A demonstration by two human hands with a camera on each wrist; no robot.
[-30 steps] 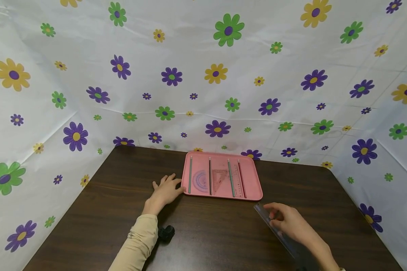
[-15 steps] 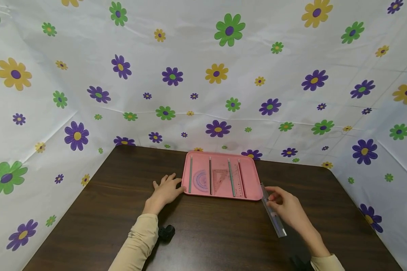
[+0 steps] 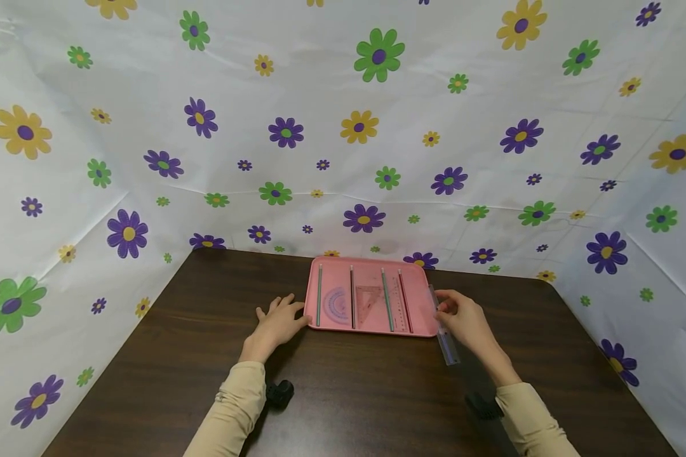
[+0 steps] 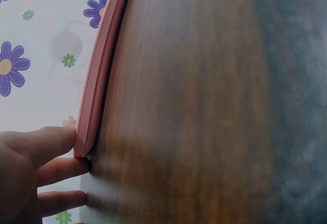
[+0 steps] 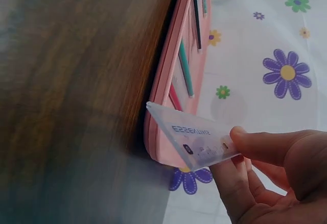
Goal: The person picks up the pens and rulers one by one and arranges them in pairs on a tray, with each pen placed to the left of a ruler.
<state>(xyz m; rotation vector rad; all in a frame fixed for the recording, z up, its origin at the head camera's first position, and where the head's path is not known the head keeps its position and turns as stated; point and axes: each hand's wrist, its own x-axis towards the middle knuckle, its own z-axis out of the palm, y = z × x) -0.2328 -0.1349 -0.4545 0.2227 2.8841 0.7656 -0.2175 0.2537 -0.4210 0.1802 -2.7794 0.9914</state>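
Note:
A clear plastic ruler (image 3: 448,346) is pinched between the thumb and fingers of my right hand (image 3: 463,317). It slants over the right edge of a pink tray (image 3: 371,331); in the right wrist view, printed letters show on the ruler (image 5: 191,132). At the tray's near left corner my left hand (image 3: 275,327) lies with fingers spread, its thumb (image 4: 53,140) touching the rim. In the tray lie a green pencil (image 3: 319,295), a protractor (image 3: 336,306), a black pencil (image 3: 352,297), a triangle set square (image 3: 367,301), another green pencil (image 3: 387,301), a red pencil (image 3: 405,301) and a clear scale (image 3: 397,311).
The tray sits at the back of a dark wooden table (image 3: 343,393). Behind and beside the table hangs a white flowered cloth (image 3: 320,95). Black wrist-worn devices show by the left sleeve (image 3: 225,406) and the right sleeve (image 3: 528,412).
My right hand has carried the ruler forward and left, from the table in front of the tray up to its right edge. The ruler has turned more upright in the view. My left hand stays put.

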